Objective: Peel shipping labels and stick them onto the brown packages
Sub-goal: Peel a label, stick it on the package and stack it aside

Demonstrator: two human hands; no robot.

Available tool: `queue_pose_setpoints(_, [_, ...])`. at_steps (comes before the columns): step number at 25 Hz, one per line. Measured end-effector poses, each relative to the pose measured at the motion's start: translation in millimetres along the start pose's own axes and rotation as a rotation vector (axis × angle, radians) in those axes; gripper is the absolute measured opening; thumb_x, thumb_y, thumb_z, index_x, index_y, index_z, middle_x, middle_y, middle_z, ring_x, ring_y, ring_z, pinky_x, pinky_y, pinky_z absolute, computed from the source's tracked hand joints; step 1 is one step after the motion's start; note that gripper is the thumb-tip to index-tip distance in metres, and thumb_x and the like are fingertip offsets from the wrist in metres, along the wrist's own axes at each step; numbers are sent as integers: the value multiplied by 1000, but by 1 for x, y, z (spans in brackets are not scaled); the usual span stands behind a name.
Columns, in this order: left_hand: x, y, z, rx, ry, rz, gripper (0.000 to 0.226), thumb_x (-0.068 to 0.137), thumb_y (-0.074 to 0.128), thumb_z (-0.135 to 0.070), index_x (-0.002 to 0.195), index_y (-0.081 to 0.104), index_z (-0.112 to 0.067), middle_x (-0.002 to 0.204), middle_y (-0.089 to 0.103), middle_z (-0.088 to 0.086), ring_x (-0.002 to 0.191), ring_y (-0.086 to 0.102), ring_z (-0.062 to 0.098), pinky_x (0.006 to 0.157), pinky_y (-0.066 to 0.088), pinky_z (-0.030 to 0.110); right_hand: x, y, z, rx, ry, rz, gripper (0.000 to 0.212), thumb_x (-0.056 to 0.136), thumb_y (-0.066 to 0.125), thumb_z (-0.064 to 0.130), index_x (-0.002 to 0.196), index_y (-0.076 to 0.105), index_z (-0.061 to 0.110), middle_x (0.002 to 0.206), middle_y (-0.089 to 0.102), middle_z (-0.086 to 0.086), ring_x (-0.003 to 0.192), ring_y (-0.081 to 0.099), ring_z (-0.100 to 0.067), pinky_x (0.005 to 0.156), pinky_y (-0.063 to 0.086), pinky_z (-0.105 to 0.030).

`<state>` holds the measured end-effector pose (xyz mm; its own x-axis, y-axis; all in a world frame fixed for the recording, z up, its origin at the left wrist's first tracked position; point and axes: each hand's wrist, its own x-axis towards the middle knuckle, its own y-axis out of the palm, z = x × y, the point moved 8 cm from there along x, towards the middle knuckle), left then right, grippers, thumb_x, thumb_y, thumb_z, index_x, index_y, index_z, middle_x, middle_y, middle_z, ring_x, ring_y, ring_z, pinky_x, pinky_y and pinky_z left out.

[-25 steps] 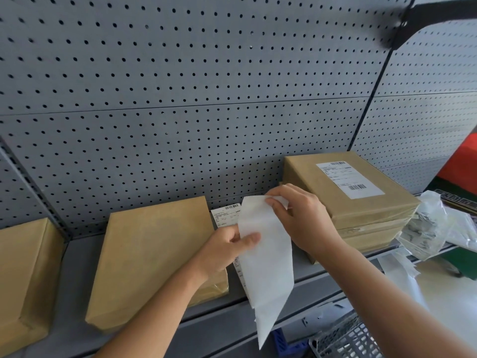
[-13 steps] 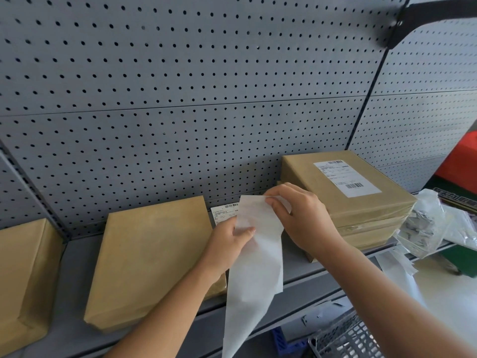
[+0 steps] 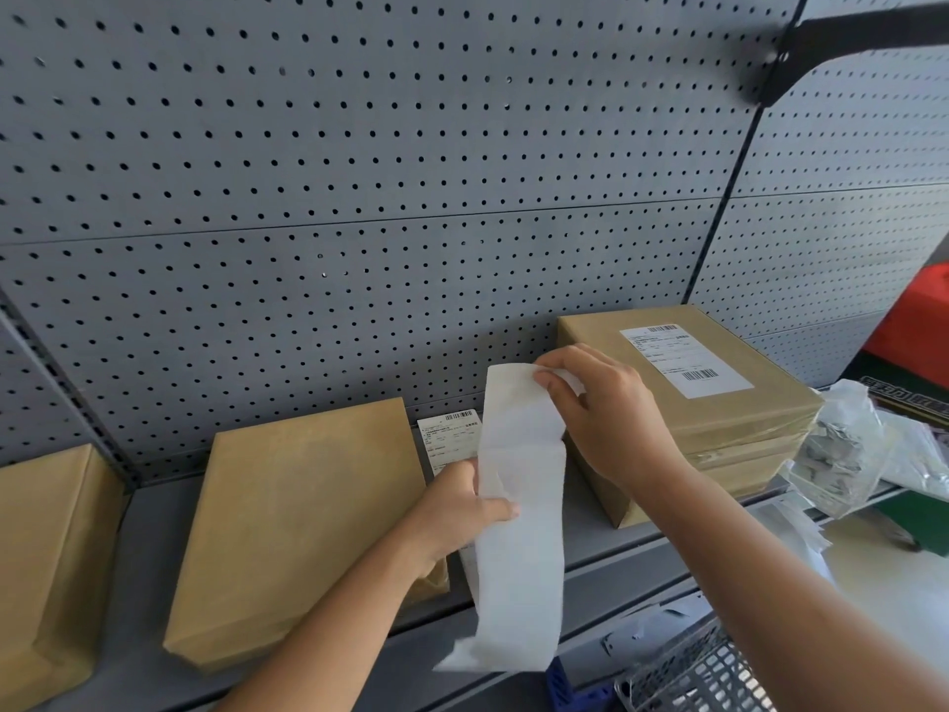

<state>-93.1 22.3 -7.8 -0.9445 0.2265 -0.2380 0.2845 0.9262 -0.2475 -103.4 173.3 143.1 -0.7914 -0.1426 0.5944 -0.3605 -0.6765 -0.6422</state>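
Observation:
A long white label strip (image 3: 521,511) hangs in front of the grey shelf (image 3: 149,537), blank side toward me. My right hand (image 3: 601,408) pinches its top corner. My left hand (image 3: 462,511) grips its left edge lower down. A printed label (image 3: 452,439) shows behind the strip, above my left hand. An unlabelled brown package (image 3: 303,521) lies flat to the left. To the right is a stack of brown packages (image 3: 719,418) with a shipping label (image 3: 685,359) stuck on top. Another brown package (image 3: 46,567) sits at the far left.
A grey pegboard wall (image 3: 359,197) backs the shelf. Crumpled white backing paper (image 3: 842,449) lies beside the stack at right. A wire basket (image 3: 693,675) is below at the bottom right. A red box (image 3: 919,321) stands at the right edge.
The strip has straightened and hangs longer between my hands. My left hand has slid down along its left edge, while my right hand stays pinching the top.

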Motion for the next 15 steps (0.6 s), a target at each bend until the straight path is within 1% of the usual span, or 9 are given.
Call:
queue_pose_setpoints(1, [-3, 0, -4, -80, -2, 33, 27, 89, 77, -23, 114, 67, -26, 109, 77, -11, 97, 72, 2, 77, 57, 21, 0, 1, 0, 6, -2, 2, 12, 97, 59, 25, 101, 70, 21, 99, 69, 12, 84, 62, -15, 70, 54, -41])
queue_pose_setpoints(3, [-4, -4, -10, -182, 3, 45, 34, 90, 75, -41, 119, 68, -25, 111, 78, -13, 101, 72, 4, 79, 55, 24, -1, 2, 1, 17, -13, 10, 12, 97, 59, 25, 100, 70, 21, 98, 69, 11, 83, 62, -15, 70, 54, -41])
queue_pose_setpoints(4, [-3, -7, -11, -216, 9, 14, 37, 91, 71, -48, 118, 69, -23, 110, 78, -11, 101, 73, 7, 82, 55, 27, -1, 3, 2, 21, -19, 15, 11, 97, 60, 25, 100, 70, 21, 97, 68, 11, 83, 61, -15, 70, 54, -42])
queue_pose_setpoints(6, [1, -16, -11, -256, 25, -97, 39, 95, 64, -50, 108, 74, -15, 105, 80, -3, 99, 75, 14, 86, 56, 31, -3, 5, 3, 30, -27, 26, 11, 97, 60, 24, 100, 69, 21, 97, 68, 12, 82, 61, -14, 70, 54, -42])
queue_pose_setpoints(8, [4, -22, -7, -268, 42, -192, 34, 99, 62, -42, 99, 76, -10, 100, 81, 3, 96, 76, 20, 83, 57, 32, -3, 6, 4, 39, -31, 27, 10, 97, 60, 24, 100, 70, 21, 97, 67, 13, 81, 60, -13, 69, 54, -42])
queue_pose_setpoints(10, [7, -22, -2, -266, 47, -223, 22, 100, 64, -28, 97, 77, -10, 95, 81, 4, 93, 77, 23, 84, 59, 34, -1, 4, 5, 42, -39, 20, 10, 97, 60, 23, 99, 70, 21, 97, 68, 12, 80, 60, -13, 69, 54, -42])
queue_pose_setpoints(13, [10, -20, 0, -187, 66, -246, 12, 99, 64, -13, 102, 76, -12, 96, 81, 2, 91, 77, 18, 83, 61, 29, 1, 1, 6, 31, -40, 8, 10, 97, 61, 23, 99, 70, 22, 97, 68, 12, 74, 56, -9, 67, 53, -41])
queue_pose_setpoints(15, [10, -17, 1, -128, 74, -253, 12, 98, 64, -11, 105, 74, -12, 99, 80, 0, 91, 76, 16, 84, 61, 32, 3, -2, 5, 24, -37, 0, 10, 97, 61, 23, 99, 71, 22, 97, 69, 12, 66, 49, 0, 66, 52, -39])
